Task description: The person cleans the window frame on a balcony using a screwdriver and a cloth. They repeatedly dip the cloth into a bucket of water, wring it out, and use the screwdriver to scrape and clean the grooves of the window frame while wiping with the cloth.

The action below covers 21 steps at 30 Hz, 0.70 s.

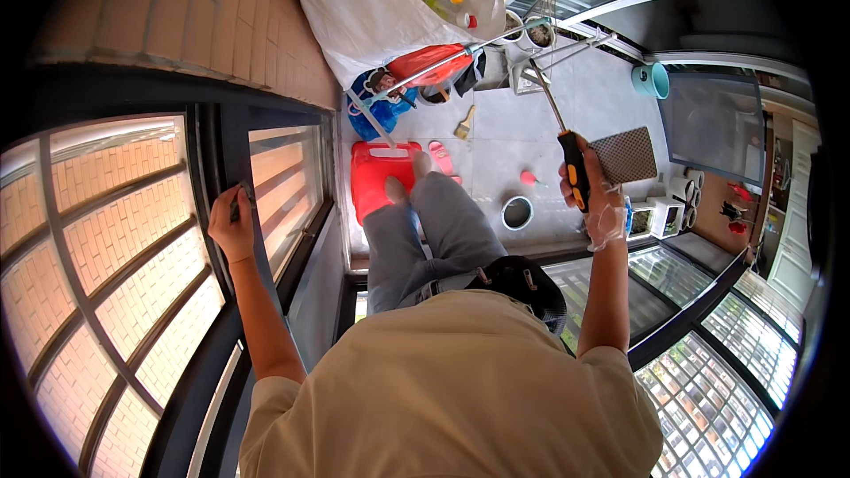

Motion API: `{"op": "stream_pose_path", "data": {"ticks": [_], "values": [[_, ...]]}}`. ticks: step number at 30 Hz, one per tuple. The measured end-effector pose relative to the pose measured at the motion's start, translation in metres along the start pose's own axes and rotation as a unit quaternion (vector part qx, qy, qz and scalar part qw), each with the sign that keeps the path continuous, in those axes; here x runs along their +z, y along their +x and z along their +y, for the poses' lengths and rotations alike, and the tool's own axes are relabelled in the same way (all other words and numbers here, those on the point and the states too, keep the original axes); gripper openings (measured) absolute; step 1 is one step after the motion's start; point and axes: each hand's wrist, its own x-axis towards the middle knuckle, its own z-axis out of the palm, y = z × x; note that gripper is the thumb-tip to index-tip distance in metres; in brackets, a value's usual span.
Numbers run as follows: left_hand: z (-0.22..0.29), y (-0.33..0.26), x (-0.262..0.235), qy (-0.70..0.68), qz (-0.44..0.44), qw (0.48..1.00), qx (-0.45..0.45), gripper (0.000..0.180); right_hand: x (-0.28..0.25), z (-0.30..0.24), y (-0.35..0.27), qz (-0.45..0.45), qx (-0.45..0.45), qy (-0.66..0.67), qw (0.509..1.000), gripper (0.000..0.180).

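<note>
My right hand (595, 179) is wrapped round the yellow-and-black handle of a long screwdriver (572, 159), its metal shaft pointing away from me. A square of dark mesh-patterned sheet (625, 156) sits beside the same hand; whether the fingers hold it too is hidden. Clear crinkled plastic (606, 223) lies at that wrist. At the left, my left hand (232, 228) is closed against the dark window frame (232, 142), around a small dark piece that I cannot make out. My bare feet are on a red plastic stool (372, 164).
Beyond the stool stands a big white sack (332, 13) of plastic bottles, with a metal rack (425, 71) across it. A paintbrush (465, 123), pink slippers (441, 159) and a round bucket (516, 212) are on the tiled floor. A teal bucket (651, 80) is far right.
</note>
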Motion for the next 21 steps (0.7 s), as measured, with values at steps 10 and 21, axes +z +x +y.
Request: {"op": "stream_pose_path", "data": {"ticks": [10, 21], "values": [[-0.008, -0.015, 0.008, -0.022, 0.085, 0.995, -0.054, 0.013, 0.019, 0.032, 0.063, -0.132, -0.031, -0.152, 0.979, 0.036], [-0.071, -0.125, 0.108, -0.089, 0.182, 0.967, 0.156, 0.028, 0.121, 0.140, 0.221, -0.339, -0.117, -0.323, 0.876, 0.036]]}}
